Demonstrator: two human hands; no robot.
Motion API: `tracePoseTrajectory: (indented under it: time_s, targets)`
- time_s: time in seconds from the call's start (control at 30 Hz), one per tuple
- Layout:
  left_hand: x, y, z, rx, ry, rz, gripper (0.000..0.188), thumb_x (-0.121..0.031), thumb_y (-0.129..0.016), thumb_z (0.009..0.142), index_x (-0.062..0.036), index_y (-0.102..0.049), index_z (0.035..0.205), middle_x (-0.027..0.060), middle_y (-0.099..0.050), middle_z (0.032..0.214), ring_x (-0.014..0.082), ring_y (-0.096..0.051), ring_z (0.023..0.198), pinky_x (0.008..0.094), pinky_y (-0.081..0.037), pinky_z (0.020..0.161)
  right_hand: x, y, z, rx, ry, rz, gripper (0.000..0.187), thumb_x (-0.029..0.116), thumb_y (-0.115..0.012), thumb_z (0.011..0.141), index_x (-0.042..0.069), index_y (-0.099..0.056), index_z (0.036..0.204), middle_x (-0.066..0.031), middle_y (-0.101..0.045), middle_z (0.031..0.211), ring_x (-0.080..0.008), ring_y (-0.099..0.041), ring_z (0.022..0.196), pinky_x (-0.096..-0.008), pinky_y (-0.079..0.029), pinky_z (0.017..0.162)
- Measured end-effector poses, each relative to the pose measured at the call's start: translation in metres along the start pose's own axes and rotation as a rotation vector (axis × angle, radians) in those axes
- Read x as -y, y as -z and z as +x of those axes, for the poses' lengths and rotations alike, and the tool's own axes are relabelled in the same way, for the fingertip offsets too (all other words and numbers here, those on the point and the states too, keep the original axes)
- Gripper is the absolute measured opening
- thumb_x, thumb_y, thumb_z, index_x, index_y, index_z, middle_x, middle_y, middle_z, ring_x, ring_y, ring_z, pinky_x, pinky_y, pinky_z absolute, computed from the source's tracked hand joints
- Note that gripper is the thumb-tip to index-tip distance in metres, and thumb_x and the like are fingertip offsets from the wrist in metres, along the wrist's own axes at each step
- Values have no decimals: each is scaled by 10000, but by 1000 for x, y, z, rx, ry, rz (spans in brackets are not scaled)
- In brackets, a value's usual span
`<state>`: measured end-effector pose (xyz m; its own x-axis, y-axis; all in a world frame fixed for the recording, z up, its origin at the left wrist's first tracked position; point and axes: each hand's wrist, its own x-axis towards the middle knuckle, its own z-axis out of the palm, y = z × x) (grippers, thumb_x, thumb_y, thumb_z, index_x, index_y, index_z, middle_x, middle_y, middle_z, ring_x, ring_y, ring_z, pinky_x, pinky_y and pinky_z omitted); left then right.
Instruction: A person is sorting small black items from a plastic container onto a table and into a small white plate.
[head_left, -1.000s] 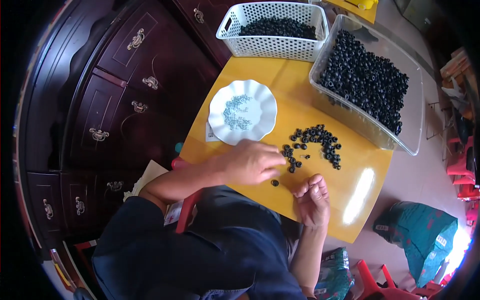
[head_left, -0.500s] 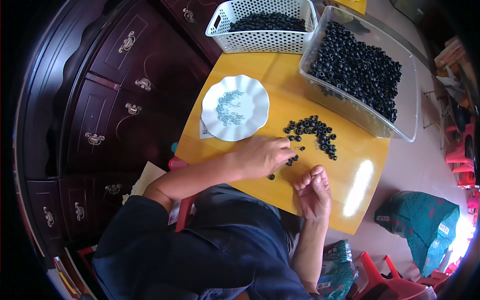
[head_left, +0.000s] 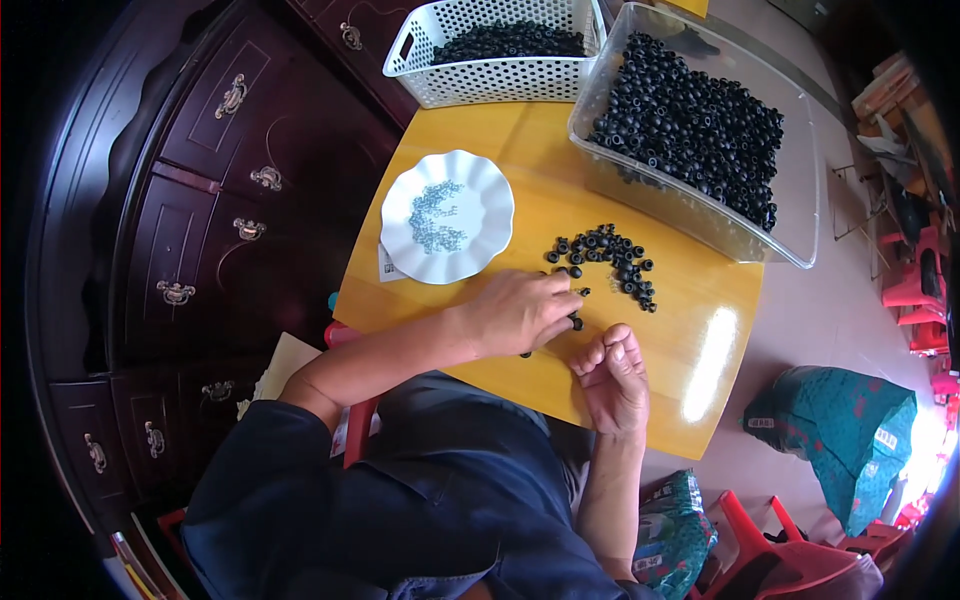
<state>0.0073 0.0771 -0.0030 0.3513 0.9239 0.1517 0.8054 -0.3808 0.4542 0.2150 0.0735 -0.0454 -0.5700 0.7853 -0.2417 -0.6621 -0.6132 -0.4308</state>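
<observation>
Head view: black pieces (head_left: 627,267) lie beside the curled left hand (head_left: 522,312), its hold unclear.

Some print around, but nothing I can actually read
The big teal bag (head_left: 835,440) on the floor has 2 pale printed patches, 1 near its left edge and 1 toward the right. The smaller teal bag (head_left: 672,525) has pale print too, all too blurry. Also a white slip (head_left: 386,262) peeks out from under the scalloped plate (head_left: 484,215), its dark mark too tiny.
</observation>
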Motion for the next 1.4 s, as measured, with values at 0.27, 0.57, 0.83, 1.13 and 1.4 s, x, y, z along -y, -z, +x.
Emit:
tracePoseTrajectory:
  time_s: [0.27,0.57,0.83,1.13,1.4]
  targets:
    - [-8,10,1,-118,-4,-60,153,-169,-720,821,-79,-662,930,75,-617,803,290,-655,683,409,-524,575,-1,4,1,16,17,-9,161,182,-626,984,88,-558,1097,-47,-618,884,-180,-586,777,-347,-490,802]
    - [-39,30,3,-170,-156,-88,413,-131,-749,808,-158,-697,1217,27,-592,776,226,-627,630,343,-524,546,-6,-14,-2,7,30,-93,209,141,-623,991,41,-606,1173,-63,-683,1047,-140,-640,930,-301,-514,850]
    - [-23,29,13,-145,50,-314,215,-108,-738,819,-96,-713,1032,84,-656,822,273,-665,704,359,-533,598,1,-12,0,-94,134,-41,162,143,-585,999,41,-617,1120,-80,-687,947,-148,-652,796,-285,-536,752]
    - [-3,4,20,-109,80,45,105,-160,-682,861,-65,-639,845,103,-617,844,332,-642,742,442,-505,608,4,-8,2,-199,184,-80,226,116,-564,1009,43,-606,1218,-83,-698,1030,-132,-641,817,-274,-535,761]
    - [0,-3,24,-50,51,126,120,-155,-670,857,-76,-602,799,99,-569,789,332,-620,700,442,-502,592,4,-10,0,-169,185,-89,248,87,-584,995,38,-604,1236,-85,-697,1070,-131,-641,831,-267,-527,793]
